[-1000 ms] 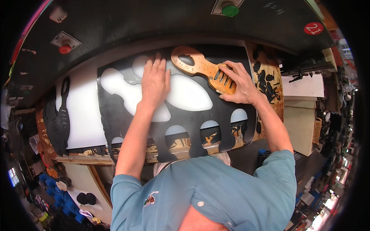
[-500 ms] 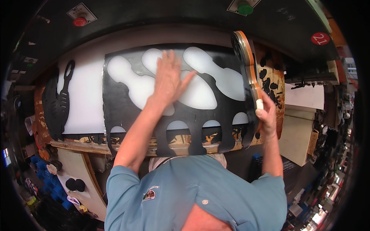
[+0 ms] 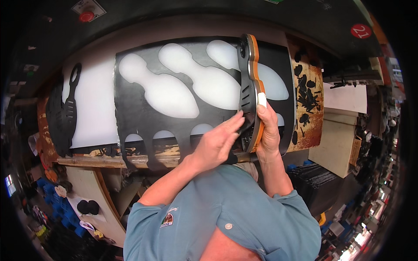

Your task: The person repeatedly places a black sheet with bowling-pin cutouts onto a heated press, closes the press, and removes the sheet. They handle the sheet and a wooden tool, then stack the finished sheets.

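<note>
My right hand [image 3: 269, 130] grips the edge of a long, curved cutting die [image 3: 256, 61] with an orange band, its thumb by a white block [image 3: 261, 99] on the rim. The die stands on its side. A black slotted piece [image 3: 247, 95] shows at its left face. Fingers stretched out, my left hand [image 3: 217, 141] has its fingertips at the lower part of that piece. Beneath lies a black sheet [image 3: 150, 117] with several bulb-ended cut-outs showing white. The die hides part of the right-hand cut-out.
A white board [image 3: 93, 130] lies under the sheet, with black slotted cut pieces [image 3: 69, 108] at its left. Black scraps [image 3: 308, 98] litter the worn surface on the right. A dark machine beam [image 3: 174, 17] with a red button [image 3: 86, 16] spans the far side.
My right hand has brought the die leftward over the sheet and turned it, exposing the black piece. My left hand has left the sheet and come down to the die.
</note>
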Tool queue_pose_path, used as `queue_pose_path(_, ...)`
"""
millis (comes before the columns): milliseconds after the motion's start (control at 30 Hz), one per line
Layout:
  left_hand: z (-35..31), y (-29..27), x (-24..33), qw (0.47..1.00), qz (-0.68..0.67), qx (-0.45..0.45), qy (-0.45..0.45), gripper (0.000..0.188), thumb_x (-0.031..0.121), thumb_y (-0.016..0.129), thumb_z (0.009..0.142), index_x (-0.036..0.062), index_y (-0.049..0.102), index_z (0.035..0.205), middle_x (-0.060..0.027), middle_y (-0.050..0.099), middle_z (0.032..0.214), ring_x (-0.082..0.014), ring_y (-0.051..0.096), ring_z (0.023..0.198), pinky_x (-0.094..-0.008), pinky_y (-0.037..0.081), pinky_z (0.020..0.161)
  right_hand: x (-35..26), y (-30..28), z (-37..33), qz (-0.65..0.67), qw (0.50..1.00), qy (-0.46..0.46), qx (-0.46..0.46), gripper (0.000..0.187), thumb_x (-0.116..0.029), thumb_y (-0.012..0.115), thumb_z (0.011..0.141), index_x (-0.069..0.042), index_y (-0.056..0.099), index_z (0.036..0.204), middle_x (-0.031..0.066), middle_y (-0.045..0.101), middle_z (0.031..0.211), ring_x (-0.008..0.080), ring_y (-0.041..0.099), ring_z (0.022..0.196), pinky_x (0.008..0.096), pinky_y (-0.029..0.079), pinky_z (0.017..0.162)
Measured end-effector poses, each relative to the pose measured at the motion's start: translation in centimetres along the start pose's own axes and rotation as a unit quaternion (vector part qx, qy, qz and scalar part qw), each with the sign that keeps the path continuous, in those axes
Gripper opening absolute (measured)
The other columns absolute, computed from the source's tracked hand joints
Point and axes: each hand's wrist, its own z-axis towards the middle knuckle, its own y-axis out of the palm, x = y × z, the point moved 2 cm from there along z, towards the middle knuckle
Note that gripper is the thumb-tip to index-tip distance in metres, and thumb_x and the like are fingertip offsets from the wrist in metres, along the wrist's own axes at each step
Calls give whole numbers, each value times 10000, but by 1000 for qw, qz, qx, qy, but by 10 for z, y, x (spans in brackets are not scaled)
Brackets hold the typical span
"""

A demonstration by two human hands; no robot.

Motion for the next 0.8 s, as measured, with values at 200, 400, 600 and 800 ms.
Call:
queue_pose_path(200, -26, -85, -38, 936, -96, 258, -218, 274, 164, 517, 1164, -30, 704, 1111, 1, 645, 886, -81, 612, 792, -301, 631, 745, -14, -14, 4, -16, 998, 4, -58, 457, -247, 690, 1024, 83, 617, 1332, 168, 759, 1109, 212, 778, 948, 301, 659, 865)
queue_pose_path(400, -69, -185, -57, 916, 8, 337, -219, 281, 125, 565, 1143, -51, 686, 1326, -66, 749, 1138, -114, 687, 1039, -274, 568, 921, -34, -33, 7, -289, 952, -88, 53, 834, -179, 866, 867, 108, 495, 1556, 156, 675, 1379, 197, 657, 1230, 322, 495, 1084)
queue_pose_path(600, -81, -222, -64, 882, 63, 402, -237, 258, 56, 692, 1055, -63, 703, 1283, -68, 750, 1125, -108, 678, 1037, -264, 533, 943, -13, -49, 23, -721, 652, -227, 60, 842, -207, 896, 796, -15, 540, 1535, 251, 524, 1507, 436, 509, 1365, 507, 420, 1174)
queue_pose_path(800, -132, -344, -67, 776, 223, 556, -196, 263, 65, 672, 1043, -65, 702, 1270, -136, 765, 1179, -193, 706, 1095, -332, 546, 994, -8, -81, 22, -743, 617, -257, 29, 947, -189, 901, 785, -60, 463, 1615, 248, 450, 1605, 444, 452, 1445, 515, 387, 1202)
